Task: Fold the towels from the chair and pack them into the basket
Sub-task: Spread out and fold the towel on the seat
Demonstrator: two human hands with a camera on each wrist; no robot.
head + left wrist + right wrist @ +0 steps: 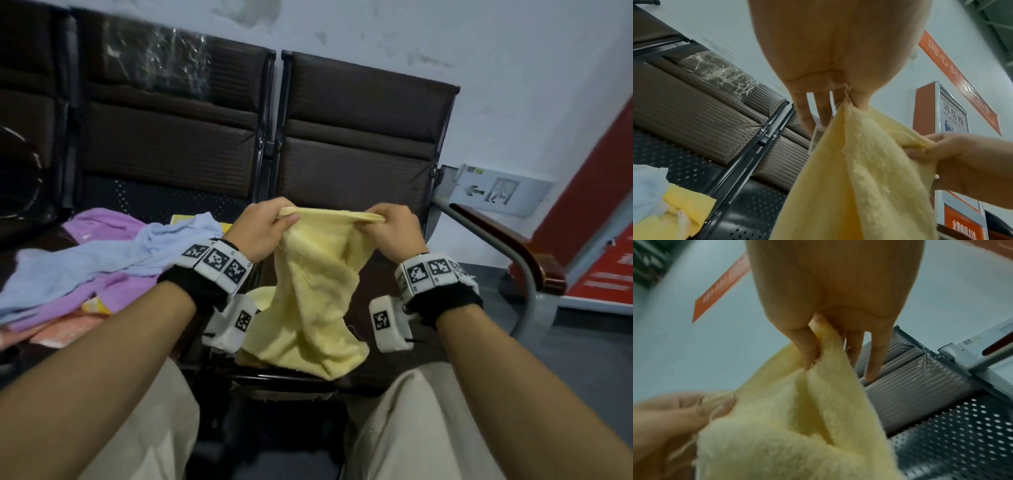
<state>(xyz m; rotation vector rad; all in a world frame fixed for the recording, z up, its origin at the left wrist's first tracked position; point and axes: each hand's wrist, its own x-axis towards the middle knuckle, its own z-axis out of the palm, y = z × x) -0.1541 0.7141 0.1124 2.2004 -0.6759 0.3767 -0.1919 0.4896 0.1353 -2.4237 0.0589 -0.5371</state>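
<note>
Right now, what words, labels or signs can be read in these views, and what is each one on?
"消防栓": white-and-blue panel of the red-framed wall cabinet.
Slanted orange wall banner: white characters, too blurred to read.
Orange sign below the cabinet: cut off, unreadable.
Grey wall sign: arrow and running figure, no legible words.
Red floor board: white text, too blurred.
White wristbands: square code markers only.

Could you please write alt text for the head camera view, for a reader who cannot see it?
A person's left hand and right hand pinch the top edge of a pale yellow towel, which hangs crumpled above a dark chair seat. Blue and purple towels lie heaped on the neighbouring seat.
</note>
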